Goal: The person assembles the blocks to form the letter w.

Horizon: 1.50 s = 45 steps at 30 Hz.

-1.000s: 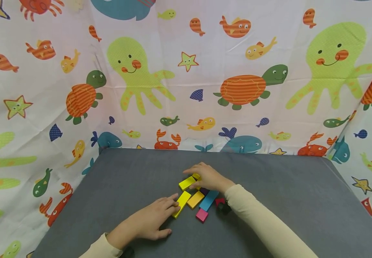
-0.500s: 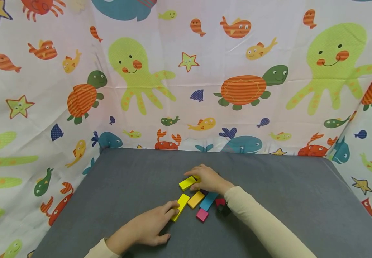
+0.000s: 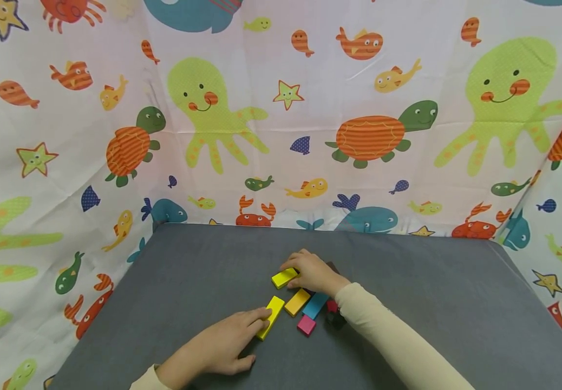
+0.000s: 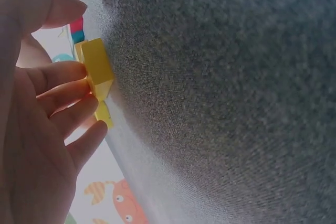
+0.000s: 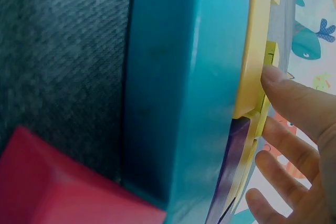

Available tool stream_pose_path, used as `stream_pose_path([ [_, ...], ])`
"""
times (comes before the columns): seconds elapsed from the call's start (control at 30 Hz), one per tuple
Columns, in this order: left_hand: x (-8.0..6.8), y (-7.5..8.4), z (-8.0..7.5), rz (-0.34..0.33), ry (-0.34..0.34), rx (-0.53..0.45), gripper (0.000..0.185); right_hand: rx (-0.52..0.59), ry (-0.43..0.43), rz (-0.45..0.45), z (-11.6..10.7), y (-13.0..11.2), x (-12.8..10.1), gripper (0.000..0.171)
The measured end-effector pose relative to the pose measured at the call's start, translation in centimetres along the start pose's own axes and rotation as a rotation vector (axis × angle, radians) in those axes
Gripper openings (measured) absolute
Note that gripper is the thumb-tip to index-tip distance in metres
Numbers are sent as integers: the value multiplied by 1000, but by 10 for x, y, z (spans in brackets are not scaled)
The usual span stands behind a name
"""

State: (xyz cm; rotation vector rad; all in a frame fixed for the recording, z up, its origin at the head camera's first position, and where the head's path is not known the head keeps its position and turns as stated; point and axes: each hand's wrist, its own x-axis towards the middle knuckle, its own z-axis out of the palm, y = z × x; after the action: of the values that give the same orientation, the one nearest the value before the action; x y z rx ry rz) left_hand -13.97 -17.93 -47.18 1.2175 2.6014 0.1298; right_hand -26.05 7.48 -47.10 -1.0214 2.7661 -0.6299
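Note:
Several small coloured blocks lie together mid-table. My left hand (image 3: 254,320) lies flat, its straight fingers (image 4: 63,77) touching the near end of a long yellow block (image 3: 270,316) (image 4: 97,66); the thumb stays apart. My right hand (image 3: 294,271) rests over the right end of a second yellow block (image 3: 283,278), with a fingertip (image 5: 281,85) pressed on a yellow block's edge. Between the hands lie an orange-yellow block (image 3: 296,301) (image 5: 255,51), a blue block (image 3: 315,305) (image 5: 184,87), a pink block (image 3: 306,325) and a red block (image 3: 332,306) (image 5: 63,187). A purple block (image 5: 231,171) is half hidden.
The blocks sit on a grey cloth-covered table (image 3: 432,281). A white curtain with sea animals (image 3: 281,108) closes in the back and both sides. A dark block (image 3: 335,319) lies by my right sleeve (image 3: 388,336), another dark one (image 3: 332,266) behind the right hand.
My left hand has drawn back a little, and the long yellow block has shifted slightly toward me. My right hand's fingers have closed in over the far yellow block.

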Motion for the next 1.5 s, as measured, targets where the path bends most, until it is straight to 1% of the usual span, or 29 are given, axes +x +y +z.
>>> stream_pose_path([
  [0.17,-4,0,0,1,24,18,58,-6,7,4,2,0,3,36],
  [0.33,-6,0,2,-12,22,11,59,-11,8,11,4,-1,5,34],
  [0.43,-8,-1,3,-21,12,0,59,-29,11,5,4,-1,6,34],
  [0.5,-8,-2,4,-25,17,-1,58,-40,13,-1,4,-1,7,33],
  [0.57,-8,-4,5,-23,42,5,54,-49,20,-12,3,0,7,32],
  [0.63,-6,-7,5,-12,85,0,48,-55,24,-15,2,1,7,32],
  [0.7,-2,-10,4,0,130,-4,41,-60,34,-19,2,2,7,31],
  [0.77,3,-15,0,17,158,-26,35,-65,45,-29,2,4,7,30],
  [0.87,9,-22,-4,23,152,-65,34,-65,50,-38,4,5,8,29],
  [0.93,12,-26,-6,17,129,-106,35,-62,48,-42,5,3,10,28],
  [1.1,17,-32,-8,-27,71,-184,39,-46,33,-28,4,-1,11,28],
  [1.17,19,-34,-8,-42,63,-193,39,-40,31,-23,2,-1,11,29],
  [1.23,20,-35,-7,-42,74,-196,40,-46,36,-20,0,-1,11,30],
  [1.4,23,-37,-6,-14,136,-195,40,-56,58,-22,-2,-3,11,30],
  [1.5,21,-39,-5,-27,159,-196,42,-30,54,-26,-3,-5,11,31],
])
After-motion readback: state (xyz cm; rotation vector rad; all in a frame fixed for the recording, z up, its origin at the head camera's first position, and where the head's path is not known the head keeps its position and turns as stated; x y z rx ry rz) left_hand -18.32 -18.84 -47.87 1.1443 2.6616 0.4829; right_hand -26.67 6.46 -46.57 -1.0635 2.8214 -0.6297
